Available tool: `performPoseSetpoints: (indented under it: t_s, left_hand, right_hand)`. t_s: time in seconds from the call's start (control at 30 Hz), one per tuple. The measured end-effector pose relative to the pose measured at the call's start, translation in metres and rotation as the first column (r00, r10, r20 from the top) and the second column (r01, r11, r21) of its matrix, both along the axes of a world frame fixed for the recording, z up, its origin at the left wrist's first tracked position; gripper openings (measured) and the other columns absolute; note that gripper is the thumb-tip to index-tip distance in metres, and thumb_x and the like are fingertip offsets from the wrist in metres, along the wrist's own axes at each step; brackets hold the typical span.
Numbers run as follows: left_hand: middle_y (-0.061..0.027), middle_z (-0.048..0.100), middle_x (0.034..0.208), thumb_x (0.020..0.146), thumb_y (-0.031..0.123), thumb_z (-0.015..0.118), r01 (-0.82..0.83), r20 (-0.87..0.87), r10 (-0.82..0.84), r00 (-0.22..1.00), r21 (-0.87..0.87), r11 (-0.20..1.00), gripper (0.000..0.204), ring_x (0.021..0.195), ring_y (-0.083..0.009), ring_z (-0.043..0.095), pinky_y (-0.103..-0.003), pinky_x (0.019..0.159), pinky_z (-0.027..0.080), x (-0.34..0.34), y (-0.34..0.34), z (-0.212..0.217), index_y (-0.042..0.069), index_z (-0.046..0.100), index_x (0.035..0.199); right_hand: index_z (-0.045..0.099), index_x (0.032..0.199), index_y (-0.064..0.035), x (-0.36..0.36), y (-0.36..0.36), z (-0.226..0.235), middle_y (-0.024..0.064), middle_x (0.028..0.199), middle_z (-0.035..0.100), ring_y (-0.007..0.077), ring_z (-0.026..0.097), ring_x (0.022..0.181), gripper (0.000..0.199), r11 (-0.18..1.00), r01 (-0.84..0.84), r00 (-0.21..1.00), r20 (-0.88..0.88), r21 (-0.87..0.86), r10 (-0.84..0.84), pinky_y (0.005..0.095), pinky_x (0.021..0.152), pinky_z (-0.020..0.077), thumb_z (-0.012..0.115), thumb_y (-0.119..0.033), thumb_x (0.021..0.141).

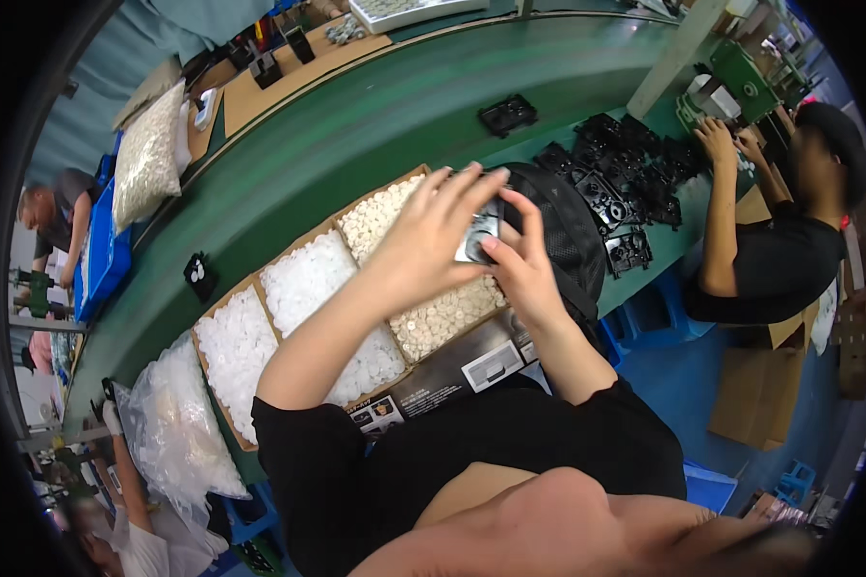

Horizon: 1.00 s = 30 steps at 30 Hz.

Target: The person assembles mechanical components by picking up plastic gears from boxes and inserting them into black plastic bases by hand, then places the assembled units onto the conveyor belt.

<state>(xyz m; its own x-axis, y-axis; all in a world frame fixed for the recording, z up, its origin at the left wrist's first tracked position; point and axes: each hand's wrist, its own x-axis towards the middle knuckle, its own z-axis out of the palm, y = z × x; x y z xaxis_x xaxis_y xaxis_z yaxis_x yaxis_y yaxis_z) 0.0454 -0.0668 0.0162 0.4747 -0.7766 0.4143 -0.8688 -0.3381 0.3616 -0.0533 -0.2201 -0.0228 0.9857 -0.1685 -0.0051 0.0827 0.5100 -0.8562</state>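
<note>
While both hands meet above the cardboard tray (260,281), the left hand (433,236) and right hand (522,274) close their grip on a small grey part (477,238), pinched between the fingertips. Below lie compartments of white buttons (303,279); black moulded pieces (611,183) sit further right on the green bench (356,125).

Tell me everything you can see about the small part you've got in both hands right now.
The part is small, flat and roughly square, grey and glossy, plastic by the look. Most of it is hidden by fingers, so its details cannot be made out. It is held up above the cardboard tray of white pieces, near the black bag. The left hand covers it from above and the left; the right hand pinches its right and lower edges. Nothing else touches it.
</note>
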Motion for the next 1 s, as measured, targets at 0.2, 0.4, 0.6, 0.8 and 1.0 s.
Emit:
performPoseSetpoints:
  t_s: [0.2,0.4,0.6,0.8,1.0]
  left_hand:
    - [-0.0213,0.047,0.158,0.087,0.033,0.081,0.095,-0.147,-0.114,0.983,-0.127,0.987,0.091,0.144,-0.0427,0.046,-0.055,0.121,0.039,0.008,-0.024,0.002,0.005,0.033,0.160]
    - [-0.0202,0.045,0.160,0.093,0.028,0.074,-0.101,-0.300,0.141,0.943,0.143,0.984,0.079,0.143,-0.0414,0.048,-0.052,0.120,0.041,0.079,-0.019,-0.029,0.006,0.036,0.159]
    - [-0.0201,0.045,0.160,0.095,0.025,0.071,-0.211,-0.260,0.303,0.917,0.329,0.921,0.071,0.145,-0.0400,0.047,-0.049,0.119,0.041,0.133,-0.037,-0.058,0.008,0.039,0.157]
    - [-0.0159,0.054,0.152,0.091,0.026,0.075,-0.383,-0.065,0.418,0.906,0.294,0.876,0.072,0.141,-0.0405,0.049,-0.049,0.115,0.044,0.179,-0.066,-0.116,0.017,0.043,0.155]
    - [-0.0136,0.063,0.142,0.078,0.027,0.082,-0.502,-0.053,0.560,0.827,0.378,0.778,0.081,0.118,-0.0418,0.063,-0.047,0.102,0.052,0.175,-0.080,-0.097,0.019,0.047,0.151]
  right_hand:
    - [0.037,0.155,-0.0161,-0.010,-0.085,0.018,0.0205,0.126,0.066,0.0173,0.067,0.086,0.065,0.888,0.362,0.932,0.098,-0.283,-0.349,0.0207,0.053,0.0496,0.058,0.005,0.097]
    - [0.041,0.157,-0.0130,0.003,-0.183,-0.033,0.0235,0.136,0.062,0.0254,0.065,0.105,0.064,0.513,0.563,0.756,0.154,-0.648,-0.637,0.0307,0.083,0.0529,0.065,-0.006,0.098]
    - [0.046,0.154,-0.0081,-0.008,-0.204,-0.069,0.0252,0.149,0.054,0.0361,0.060,0.128,0.062,0.105,0.403,0.745,0.258,-0.909,-0.615,0.0410,0.101,0.0514,0.069,-0.013,0.097]
    - [0.052,0.149,-0.0059,-0.029,-0.166,-0.040,0.0193,0.143,0.060,0.0293,0.065,0.119,0.054,0.211,0.403,0.778,0.212,-0.890,-0.592,0.0364,0.099,0.0512,0.067,-0.009,0.097]
    - [0.062,0.137,-0.0041,-0.034,-0.101,0.002,0.0134,0.117,0.071,0.0258,0.068,0.104,0.044,0.344,0.472,0.850,0.316,-0.811,-0.422,0.0342,0.093,0.0519,0.067,-0.001,0.094]
